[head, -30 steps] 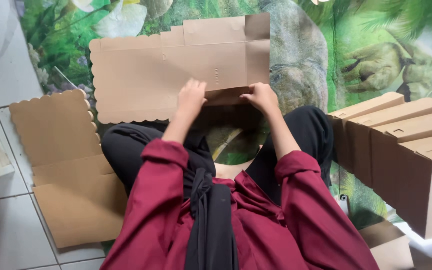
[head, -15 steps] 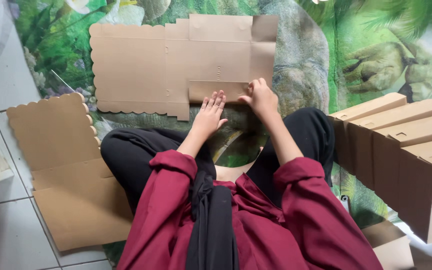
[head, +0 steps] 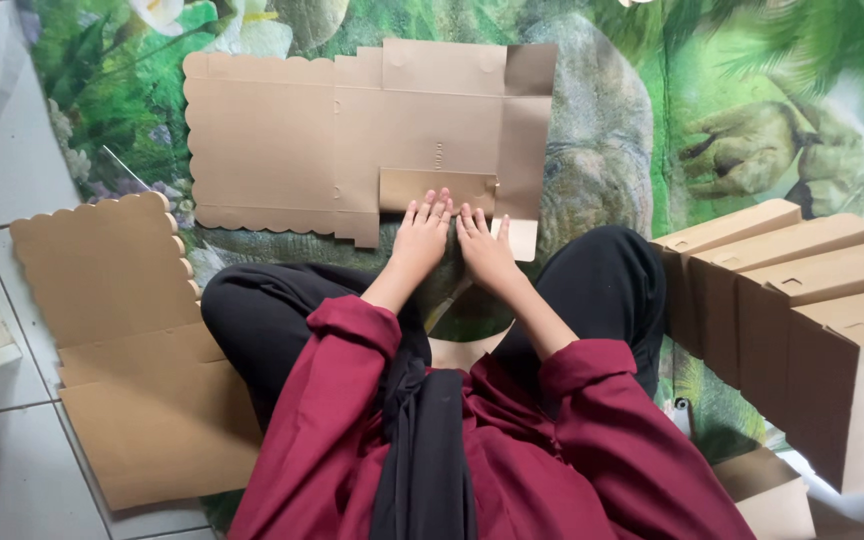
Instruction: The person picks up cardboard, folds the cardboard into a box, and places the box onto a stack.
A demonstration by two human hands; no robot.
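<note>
1. Left hand [head: 422, 232] and right hand [head: 485, 243] open, palms flat, side by side.
2. Both pressing the folded flap [head: 439, 189] of flat cardboard sheet [head: 352, 130].
3. Sheet lying on green mat [head: 652, 120], before the knees.
4. Folded boxes [head: 802, 290] standing at right.

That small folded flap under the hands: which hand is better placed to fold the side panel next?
Probably the right hand: it lies nearer the right side panel than the left hand does.
</note>
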